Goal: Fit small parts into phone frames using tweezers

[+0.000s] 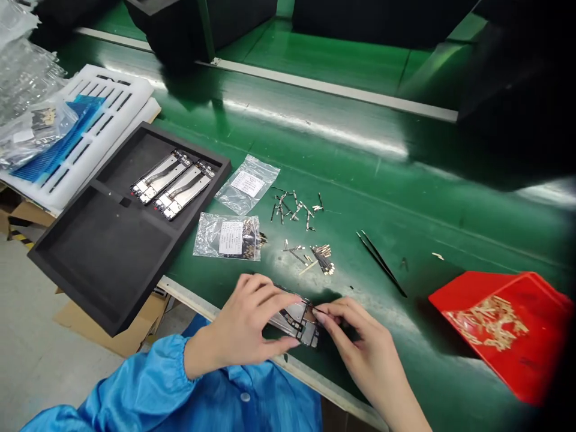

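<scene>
From the head camera, the left hand point(245, 327) arches over a small metal board assembly point(294, 321) at the near edge of the green tabletop point(360, 174), fingers curled and thumb underneath, gripping its left end. The right hand point(360, 345) comes in from the near right, thumb and forefinger pinched together on the assembly's right end. Both wrists lie low along the near edge.

A black foam tray point(112, 240) overhangs the near left edge, holding two finished assemblies point(173, 183). Plastic bags point(229, 237), loose small parts point(310, 252) and black tweezers point(382, 264) lie just beyond the hands. A red bin point(508, 330) sits at the near right. The far side of the tabletop is bare green surface.
</scene>
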`<state>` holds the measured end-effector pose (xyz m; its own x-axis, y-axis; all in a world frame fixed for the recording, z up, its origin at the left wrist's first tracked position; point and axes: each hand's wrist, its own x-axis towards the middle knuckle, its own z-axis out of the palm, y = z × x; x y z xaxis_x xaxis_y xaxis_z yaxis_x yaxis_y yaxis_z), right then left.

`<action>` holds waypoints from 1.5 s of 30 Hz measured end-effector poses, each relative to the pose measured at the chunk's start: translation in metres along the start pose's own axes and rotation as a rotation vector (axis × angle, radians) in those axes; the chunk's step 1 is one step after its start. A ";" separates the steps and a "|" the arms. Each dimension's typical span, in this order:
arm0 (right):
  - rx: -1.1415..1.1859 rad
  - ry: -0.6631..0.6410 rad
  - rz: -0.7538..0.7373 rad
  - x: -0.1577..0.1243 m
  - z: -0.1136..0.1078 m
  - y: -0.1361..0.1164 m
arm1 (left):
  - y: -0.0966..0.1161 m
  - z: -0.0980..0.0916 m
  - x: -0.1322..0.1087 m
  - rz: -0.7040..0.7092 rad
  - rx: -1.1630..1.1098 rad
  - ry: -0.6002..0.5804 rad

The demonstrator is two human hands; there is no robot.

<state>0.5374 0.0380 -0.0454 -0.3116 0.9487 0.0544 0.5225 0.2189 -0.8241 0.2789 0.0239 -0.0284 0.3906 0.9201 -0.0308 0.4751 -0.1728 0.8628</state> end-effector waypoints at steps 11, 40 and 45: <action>-0.014 -0.001 0.035 0.003 0.011 0.001 | -0.018 0.005 -0.015 0.055 0.407 -0.026; 0.382 0.064 0.478 -0.026 0.020 -0.022 | -0.026 -0.012 -0.001 0.447 0.156 0.108; 0.479 0.065 0.545 -0.025 0.020 -0.023 | -0.017 -0.012 0.000 0.381 0.148 0.101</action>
<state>0.5172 0.0050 -0.0395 -0.0505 0.9094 -0.4129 0.1804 -0.3984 -0.8993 0.2613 0.0315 -0.0370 0.4843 0.8093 0.3324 0.4231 -0.5491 0.7207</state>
